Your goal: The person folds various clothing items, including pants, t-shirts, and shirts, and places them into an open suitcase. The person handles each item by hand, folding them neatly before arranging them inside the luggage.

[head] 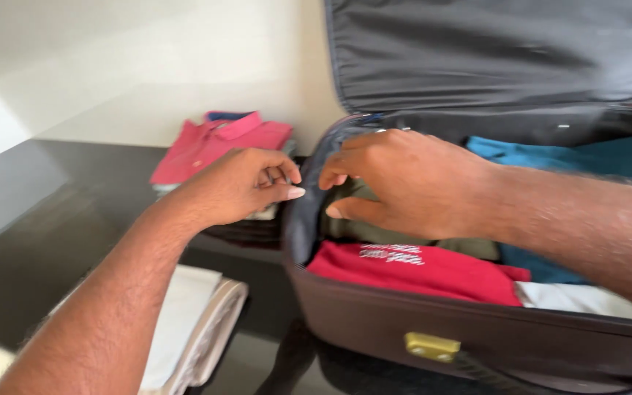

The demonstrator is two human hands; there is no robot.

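Two hands: left hand (239, 183), right hand (404, 183) at one suitcase (374, 322).

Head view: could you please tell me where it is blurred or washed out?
Head view: motion blur softens both hands, left hand and right hand; the wall is washed out by bright light; the suitcase and red shirt stay fairly legible.

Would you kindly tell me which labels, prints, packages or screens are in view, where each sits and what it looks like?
Print on the red shirt: a small block of white lettering on the folded top, inside the suitcase near its front wall, below the right hand.
Brass plate: a small rectangular gold-coloured fitting on the suitcase's dark front wall; any marking is too blurred to tell.
No packages, signs or screens show.
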